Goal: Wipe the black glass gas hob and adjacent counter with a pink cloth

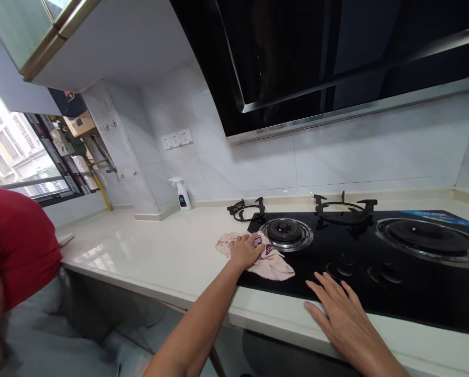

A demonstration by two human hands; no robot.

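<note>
My left hand (245,250) presses down on a pale pink cloth (271,264) lying across the left edge of the black glass hob (395,293), fingers curled over the fabric. My right hand (338,311) lies flat on the hob's front edge, fingers stretched out and holding nothing. Just behind the cloth is the left burner (287,233), bare of its pan support.
Two black pan supports (247,209) (345,208) sit at the back of the hob, by the right burner (425,240). A spray bottle (182,193) stands by the wall on the cream counter (148,251). A person in a red top (16,241) is at the left. A range hood (336,57) hangs overhead.
</note>
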